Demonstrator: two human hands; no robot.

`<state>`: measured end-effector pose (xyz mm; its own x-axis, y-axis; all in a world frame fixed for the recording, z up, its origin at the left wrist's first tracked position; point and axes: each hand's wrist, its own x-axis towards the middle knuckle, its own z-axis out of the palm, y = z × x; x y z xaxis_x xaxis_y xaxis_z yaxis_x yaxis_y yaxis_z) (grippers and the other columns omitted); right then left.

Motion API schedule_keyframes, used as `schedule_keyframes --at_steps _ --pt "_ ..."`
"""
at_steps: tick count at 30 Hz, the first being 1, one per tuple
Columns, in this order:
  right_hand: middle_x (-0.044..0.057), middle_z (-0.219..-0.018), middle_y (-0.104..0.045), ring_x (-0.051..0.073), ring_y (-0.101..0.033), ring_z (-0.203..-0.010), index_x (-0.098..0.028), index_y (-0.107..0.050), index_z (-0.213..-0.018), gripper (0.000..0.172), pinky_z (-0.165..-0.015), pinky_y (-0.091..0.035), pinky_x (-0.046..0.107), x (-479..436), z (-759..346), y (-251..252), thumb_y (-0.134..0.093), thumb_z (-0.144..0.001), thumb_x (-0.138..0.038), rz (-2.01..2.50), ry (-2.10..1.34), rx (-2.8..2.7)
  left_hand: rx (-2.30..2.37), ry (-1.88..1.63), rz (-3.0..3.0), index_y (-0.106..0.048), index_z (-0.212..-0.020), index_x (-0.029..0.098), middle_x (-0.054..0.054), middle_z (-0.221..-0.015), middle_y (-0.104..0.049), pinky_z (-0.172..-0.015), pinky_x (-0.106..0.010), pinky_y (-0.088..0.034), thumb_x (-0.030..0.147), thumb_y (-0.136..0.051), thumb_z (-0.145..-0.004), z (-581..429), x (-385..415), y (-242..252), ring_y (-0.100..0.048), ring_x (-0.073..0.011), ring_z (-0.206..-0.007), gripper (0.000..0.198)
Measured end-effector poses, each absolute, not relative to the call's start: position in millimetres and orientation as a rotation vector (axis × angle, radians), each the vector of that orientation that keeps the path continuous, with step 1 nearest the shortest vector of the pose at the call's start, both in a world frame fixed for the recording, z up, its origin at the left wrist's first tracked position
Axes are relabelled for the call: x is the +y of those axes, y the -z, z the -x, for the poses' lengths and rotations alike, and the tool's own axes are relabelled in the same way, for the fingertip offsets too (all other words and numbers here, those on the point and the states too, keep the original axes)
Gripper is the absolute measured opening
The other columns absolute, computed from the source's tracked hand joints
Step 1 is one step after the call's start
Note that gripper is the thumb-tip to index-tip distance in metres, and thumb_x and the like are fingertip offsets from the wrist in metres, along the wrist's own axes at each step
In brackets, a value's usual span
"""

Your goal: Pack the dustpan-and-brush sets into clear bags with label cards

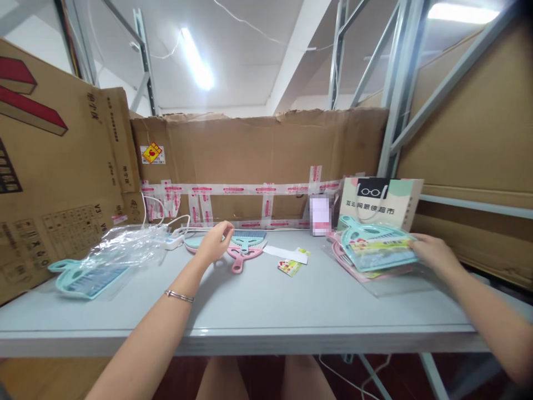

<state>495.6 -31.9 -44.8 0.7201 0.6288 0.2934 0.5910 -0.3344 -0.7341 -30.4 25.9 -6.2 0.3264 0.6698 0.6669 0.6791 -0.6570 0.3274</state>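
Observation:
My right hand [428,253] grips the right edge of a mint-green dustpan and brush set [375,261] in a clear bag with a yellow-green label strip. Under it lies a pink bagged dustpan [347,264], partly hidden. My left hand [215,243] is curled above the table's back half, fingers drawn in, with nothing visible in them. Just beyond and beside it lie unbagged dustpans with brushes, a pink dustpan [238,263] and a mint-green brush [249,240] among them. My left hand and forearm hide part of this pile.
At the left lies a mint-green dustpan set [89,283] with crumpled clear plastic bags [129,244] behind. Label cards [289,268] and a white paper strip [287,254] lie mid-table. A power strip [172,242], phone [320,215], paper bag [383,194] and cardboard walls [250,144] border the table.

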Motion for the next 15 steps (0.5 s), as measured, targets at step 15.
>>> schedule_keyframes --at_steps 15 --pt "0.024 -0.103 -0.053 0.032 -0.052 -0.092 -0.007 -0.053 -0.112 0.035 -0.069 -0.032 0.038 -23 -416 37 -0.035 -0.083 -0.015 2.071 0.901 -1.415 -1.440 0.637 2.497 -0.060 -0.104 0.019 -0.009 -0.111 -0.063 -0.086 -0.034 -0.040 0.009 -0.037 -0.080 36 37 17 -0.054 -0.0222 -0.104 0.035"
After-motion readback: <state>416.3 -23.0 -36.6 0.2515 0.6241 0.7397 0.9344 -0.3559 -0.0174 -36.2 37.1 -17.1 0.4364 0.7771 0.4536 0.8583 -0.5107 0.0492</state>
